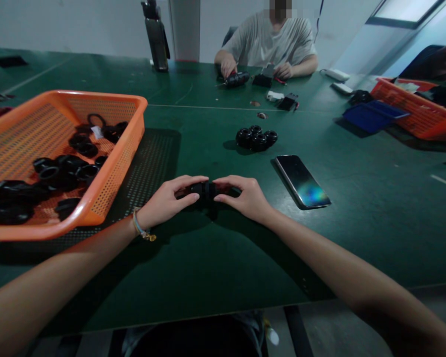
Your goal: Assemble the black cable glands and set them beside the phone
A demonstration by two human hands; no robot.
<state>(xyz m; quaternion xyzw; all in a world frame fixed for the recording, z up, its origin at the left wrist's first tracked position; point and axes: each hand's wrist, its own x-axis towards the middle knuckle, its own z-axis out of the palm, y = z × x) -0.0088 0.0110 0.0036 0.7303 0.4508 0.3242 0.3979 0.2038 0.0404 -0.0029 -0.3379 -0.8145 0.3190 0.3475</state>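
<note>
A small black part (205, 190) is held between my two hands, just above the green table (193, 277). My left hand (171, 197) grips its left side between thumb and fingers, and a bracelet circles that wrist. On the other side, my right hand (242, 196) pinches the right end. Dark shadow lies beneath the part, and its finer shape is hard to make out. Beyond my hands stands a cluster of several glossy black round parts (258, 141). More black parts (59, 173) lie in the orange basket (124, 163) at the left.
A phone (303, 181) lies right of my hands. Across the table a person (269, 44) handles a black tool (237, 79) near small parts. A dark bottle (157, 42) stands at the back. At the right are a blue tray (374, 115) and another orange basket (423, 121).
</note>
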